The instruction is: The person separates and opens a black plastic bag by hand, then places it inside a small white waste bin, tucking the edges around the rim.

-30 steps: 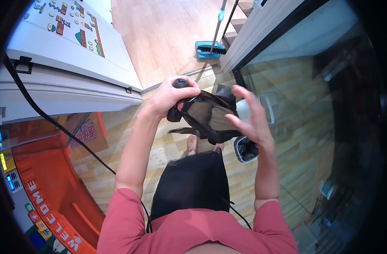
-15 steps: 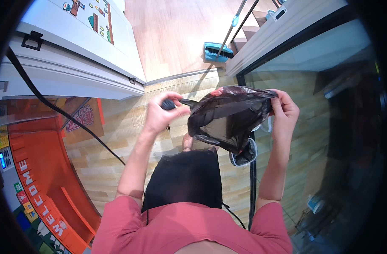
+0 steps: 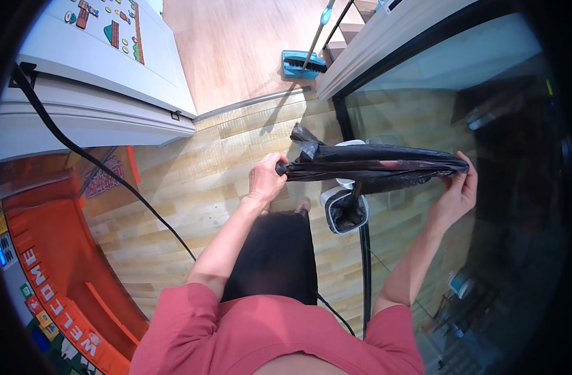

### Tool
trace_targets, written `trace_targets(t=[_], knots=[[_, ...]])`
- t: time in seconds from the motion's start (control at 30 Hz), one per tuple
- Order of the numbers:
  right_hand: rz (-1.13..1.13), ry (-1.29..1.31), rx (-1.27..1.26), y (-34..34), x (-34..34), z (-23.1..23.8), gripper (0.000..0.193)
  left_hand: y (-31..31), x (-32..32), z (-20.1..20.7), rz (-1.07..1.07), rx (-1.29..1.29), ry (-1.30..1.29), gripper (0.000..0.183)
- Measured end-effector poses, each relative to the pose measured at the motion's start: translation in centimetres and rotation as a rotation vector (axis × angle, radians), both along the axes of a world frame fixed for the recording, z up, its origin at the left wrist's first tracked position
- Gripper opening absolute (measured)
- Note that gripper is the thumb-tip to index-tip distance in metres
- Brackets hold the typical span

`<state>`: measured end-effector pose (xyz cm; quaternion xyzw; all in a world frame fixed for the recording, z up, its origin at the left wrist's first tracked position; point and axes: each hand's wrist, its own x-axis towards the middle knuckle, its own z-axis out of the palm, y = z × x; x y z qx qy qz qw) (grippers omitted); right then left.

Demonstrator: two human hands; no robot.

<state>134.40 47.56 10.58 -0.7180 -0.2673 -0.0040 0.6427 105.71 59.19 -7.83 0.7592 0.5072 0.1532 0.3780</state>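
A black plastic bin bag [image 3: 386, 164] is stretched nearly level between my two hands, its film drawn into a long, narrow, folded strip. My left hand [image 3: 265, 179] is closed around its left end, with a small dark round thing showing between the fingers; I cannot make out what that is. My right hand [image 3: 456, 197] pinches the far right end. A loose crumpled flap sticks up close to my left hand. Below the bag stands a small pale-rimmed bin [image 3: 346, 232] lined with black plastic. Behind the bag another white-rimmed container [image 3: 351, 144] is partly hidden.
A glass panel with a black frame [image 3: 343, 119] runs along the right. Ahead, a teal dustpan [image 3: 292, 70] and broom [image 3: 313, 53] stand on the floor. To the left are a white door [image 3: 130, 69], a hanging black cable [image 3: 133, 190] and an orange stand [image 3: 55, 250].
The bag, held open and wide before, is now pulled into a long strip. My right hand has moved outward and down; my left hand has moved right and down and closed on the bag.
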Motion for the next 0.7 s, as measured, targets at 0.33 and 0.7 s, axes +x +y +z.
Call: trace_targets(t=[0.33, 0.7], knots=[[0.002, 0.488, -0.134, -3.3, 0.5, -7.0, 0.021, -0.9, -1.8, 2.2, -0.163, 0.034, -0.195, 0.026], [0.106, 0.759, -0.238, -4.5, -0.9, -11.4, 0.025, -1.7, -2.5, 2.3, 0.289, -0.27, -0.284, 0.028]])
